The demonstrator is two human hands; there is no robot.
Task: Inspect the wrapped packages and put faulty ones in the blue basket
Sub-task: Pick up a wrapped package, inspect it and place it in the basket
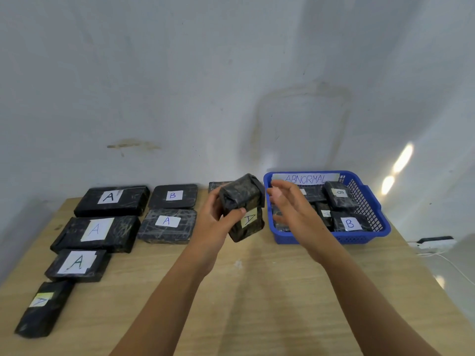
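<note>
Head view: a package (244, 196) labelled A is gripped in the left hand (212, 217), thumb across its near face, off the table (257, 291), just left of the basket (359, 237). The right hand (288, 206) is open beside it, fingers loose, nothing held. The package is best turned slowly, with the right hand added for support, so that every face and seam is checked. Only if a fault is found should it be moved right into the basket.
</note>
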